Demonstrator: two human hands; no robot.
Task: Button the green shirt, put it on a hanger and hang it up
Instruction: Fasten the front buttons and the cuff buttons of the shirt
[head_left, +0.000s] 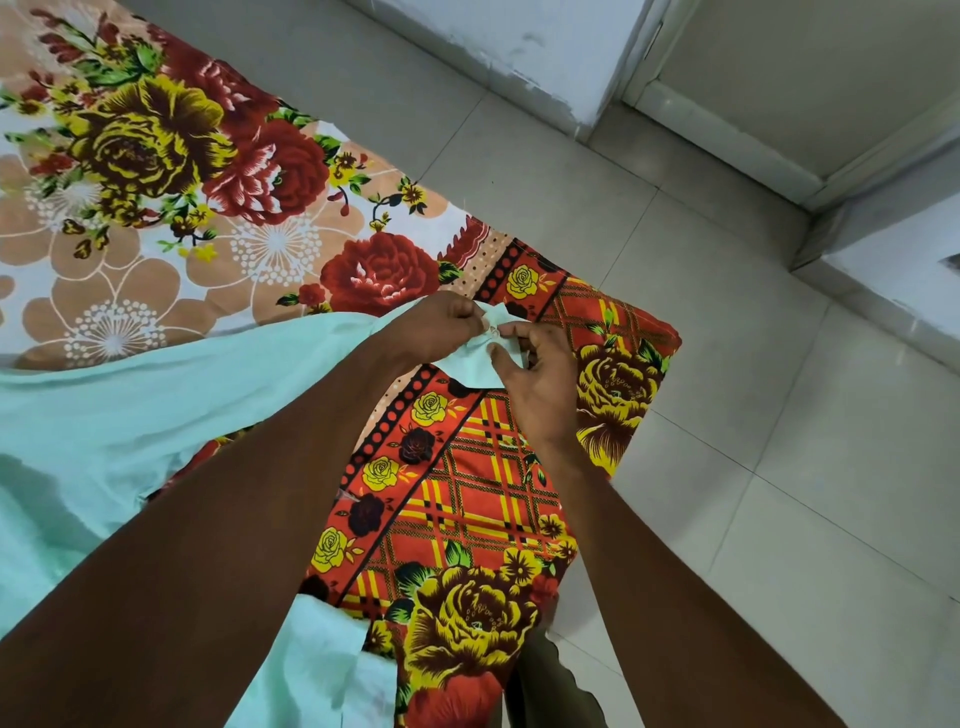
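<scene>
Over the bed (519, 467), both the left hand (436, 327) and right hand (535, 374) pinch the green shirt (156, 405) at one end, apparently still buttoning it, with hanger and hanging left.

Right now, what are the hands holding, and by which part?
Both hands pinch the green shirt at one small edge of the cloth near the corner of the floral sheet: left hand from the left, right hand from the right. Which part cannot be told.
</scene>
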